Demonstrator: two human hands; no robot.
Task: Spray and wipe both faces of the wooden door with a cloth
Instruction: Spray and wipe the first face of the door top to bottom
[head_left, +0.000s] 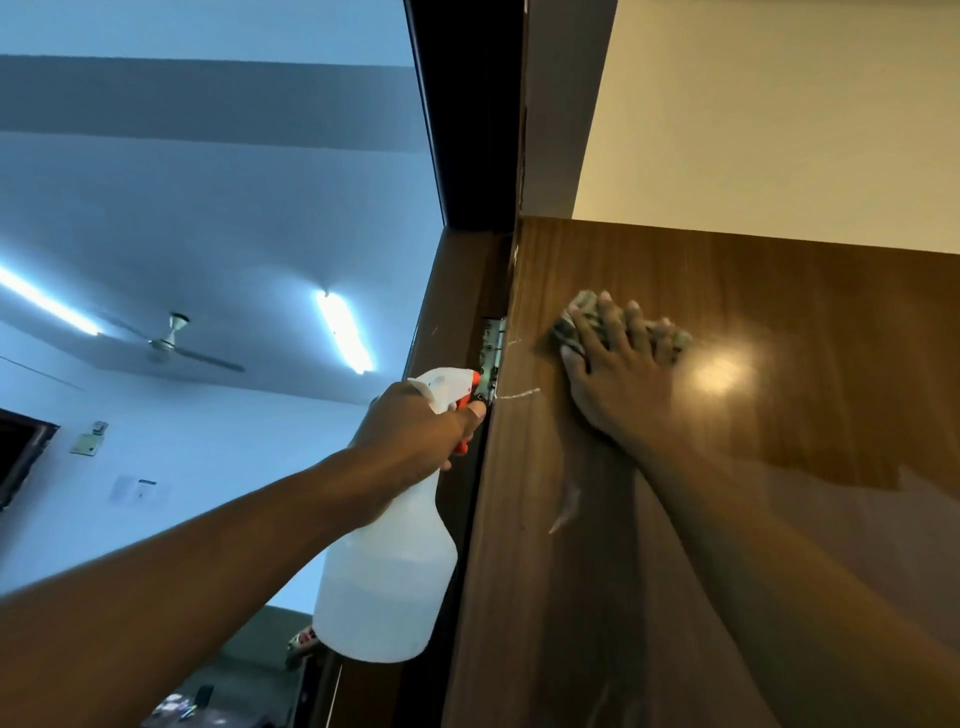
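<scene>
Right hand (618, 384), fingers spread, pressed cloth (563, 335) flat on door (779, 364), right of hinge (492, 353), for full contact. Left hand (415, 426) gripped bottle (384, 587) beside hinge; I judged it ready to respray.

1. The bare left arm extends up from the lower left, wrist straight.
2. The left hand (415, 428) is curled round the neck of a spray bottle (387, 566), one fingertip on its trigger.
3. The bare right arm rises from the lower right.
4. The right hand (618, 379) lies flat, fingers spread, pressing a cloth (582, 302) against the door (779, 338).
</scene>
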